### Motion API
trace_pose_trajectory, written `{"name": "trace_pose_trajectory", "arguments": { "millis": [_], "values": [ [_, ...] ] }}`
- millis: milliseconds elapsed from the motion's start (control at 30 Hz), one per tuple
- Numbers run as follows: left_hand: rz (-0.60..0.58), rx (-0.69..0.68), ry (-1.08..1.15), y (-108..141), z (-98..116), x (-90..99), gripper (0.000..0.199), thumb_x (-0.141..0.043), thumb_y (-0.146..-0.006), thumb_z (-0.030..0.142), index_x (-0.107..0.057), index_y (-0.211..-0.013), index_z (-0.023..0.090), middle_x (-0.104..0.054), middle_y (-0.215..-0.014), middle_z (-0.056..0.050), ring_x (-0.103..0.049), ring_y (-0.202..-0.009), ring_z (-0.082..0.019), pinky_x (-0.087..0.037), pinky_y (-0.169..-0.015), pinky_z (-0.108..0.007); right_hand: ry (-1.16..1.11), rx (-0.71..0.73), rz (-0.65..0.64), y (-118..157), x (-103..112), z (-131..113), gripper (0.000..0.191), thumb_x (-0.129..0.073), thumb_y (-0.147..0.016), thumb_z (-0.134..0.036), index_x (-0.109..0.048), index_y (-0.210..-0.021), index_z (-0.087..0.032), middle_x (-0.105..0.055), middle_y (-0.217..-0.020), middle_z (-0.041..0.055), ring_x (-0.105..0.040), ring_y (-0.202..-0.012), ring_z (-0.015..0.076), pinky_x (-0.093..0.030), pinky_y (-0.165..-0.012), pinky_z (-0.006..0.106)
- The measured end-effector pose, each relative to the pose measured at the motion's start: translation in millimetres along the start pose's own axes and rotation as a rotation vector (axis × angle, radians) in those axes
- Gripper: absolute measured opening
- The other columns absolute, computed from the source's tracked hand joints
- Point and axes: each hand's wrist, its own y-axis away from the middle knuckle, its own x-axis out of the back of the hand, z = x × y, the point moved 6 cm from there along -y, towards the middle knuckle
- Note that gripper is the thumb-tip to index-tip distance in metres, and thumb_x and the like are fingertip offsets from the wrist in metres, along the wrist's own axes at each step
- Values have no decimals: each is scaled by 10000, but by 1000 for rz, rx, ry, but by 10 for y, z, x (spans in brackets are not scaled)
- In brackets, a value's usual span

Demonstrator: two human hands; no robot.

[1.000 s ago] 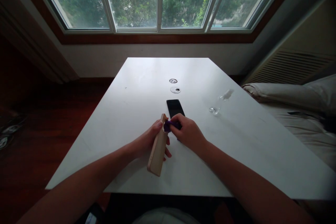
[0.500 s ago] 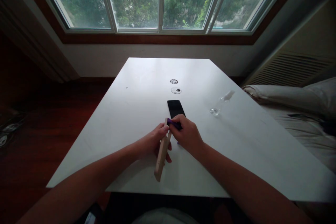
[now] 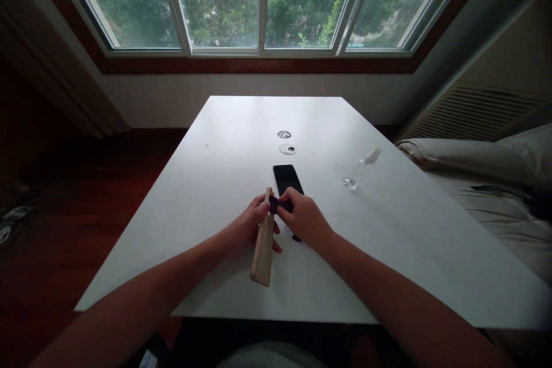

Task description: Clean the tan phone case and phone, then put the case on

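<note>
My left hand (image 3: 253, 219) is closed around a beige phone case (image 3: 263, 253), a slim slab held on edge and tilted, its lower end toward me. I cannot see whether anything sits inside the case. My right hand (image 3: 304, 215) pinches a dark purple strap (image 3: 282, 204) against the upper part of the case. A small dark purple end (image 3: 296, 238) shows beneath the right hand, beside what looks like a small ring. Just beyond the hands a black phone (image 3: 285, 177) lies flat on the white table (image 3: 207, 201), its near end hidden by my right hand.
A clear bottle-like thing (image 3: 351, 183) lies on its side to the right. Two round inserts, a far one (image 3: 283, 134) and a nearer one (image 3: 287, 149), are set in the tabletop. A cushioned seat (image 3: 457, 178) stands on the right, and a window (image 3: 259, 6) spans the back.
The phone case has turned, showing more of its broad face, and its lower end has risen slightly. My right hand has moved a little left with the strap, and more purple shows below it.
</note>
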Motion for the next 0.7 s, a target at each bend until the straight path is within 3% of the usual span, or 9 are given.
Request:
{"name": "trace_pose_trajectory", "arguments": {
  "millis": [400,700],
  "values": [
    [-79,86,-88,-36,-124,67,689,-477,-915,762,-354,-1361,251,-664,-916,-84,-744,-699,-285,-605,-648,-411,-68,66,142,67,59,-94,109,-649,-906,-322,-616,-866,-226,-668,-743,-1,-601,-601,158,-408,-565,267],
    [-87,83,-125,-47,-199,105,696,-512,-939,699,-306,-1460,288,-680,-959,-99,-753,-719,-282,-607,-639,-392,-141,91,225,74,108,-130,98,-656,-901,-315,-616,-881,-228,-684,-794,4,-635,-680,169,-460,-629,273]
  ]
}}
